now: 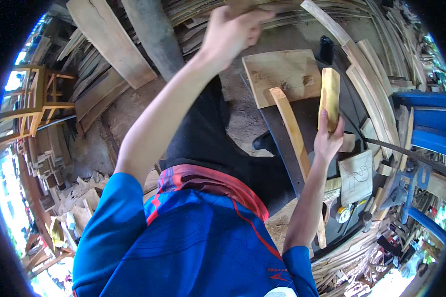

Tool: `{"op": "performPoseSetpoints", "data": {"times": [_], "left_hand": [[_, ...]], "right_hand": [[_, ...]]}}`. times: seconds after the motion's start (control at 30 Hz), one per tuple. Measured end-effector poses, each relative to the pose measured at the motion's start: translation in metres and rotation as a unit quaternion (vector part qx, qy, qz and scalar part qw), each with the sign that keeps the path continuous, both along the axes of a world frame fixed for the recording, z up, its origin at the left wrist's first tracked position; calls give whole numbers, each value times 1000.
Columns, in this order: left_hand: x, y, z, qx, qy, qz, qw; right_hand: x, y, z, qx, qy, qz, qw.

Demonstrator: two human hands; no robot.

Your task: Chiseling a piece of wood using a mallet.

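My left hand (235,34) is raised near the top of the view, blurred, with its fingers curled. A brown shape at its upper side runs out of the picture, and I cannot make out what it is. My right hand (329,138) grips the near end of a short yellowish wood block (329,94), which is held upright over the dark workbench (270,121). A wide wooden board (277,69) lies at the bench's far end. Beside my right forearm, a long narrow wood strip (293,129) rests with its far end on that board.
On the bench's right side lie a pale board with a drawn outline (356,179), a tape measure (343,214) and a hammer (366,221). A saw (406,153) sticks out at right. Planks (109,42) lean at far left; a wooden chair frame (37,101) stands left.
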State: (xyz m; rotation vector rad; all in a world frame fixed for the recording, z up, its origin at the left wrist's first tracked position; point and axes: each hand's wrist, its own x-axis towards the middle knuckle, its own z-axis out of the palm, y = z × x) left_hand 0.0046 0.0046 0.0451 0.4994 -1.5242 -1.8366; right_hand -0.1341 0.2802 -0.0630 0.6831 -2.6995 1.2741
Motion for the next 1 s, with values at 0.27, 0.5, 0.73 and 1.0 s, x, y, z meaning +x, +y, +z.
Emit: {"op": "performPoseSetpoints", "data": {"times": [0.27, 0.5, 0.73, 1.0], "left_hand": [[73, -13, 10, 104, 81, 38, 991], [109, -25, -18, 251, 144, 81, 954], [120, -30, -42, 302, 139, 129, 935], [114, -24, -60, 317, 133, 107, 933]], "right_hand": [[9, -3, 17, 130, 106, -9, 986], [-3, 12, 27, 157, -15, 42, 987], [28, -16, 56, 199, 212, 52, 955], [89, 2, 40, 229, -4, 118, 966]]}}
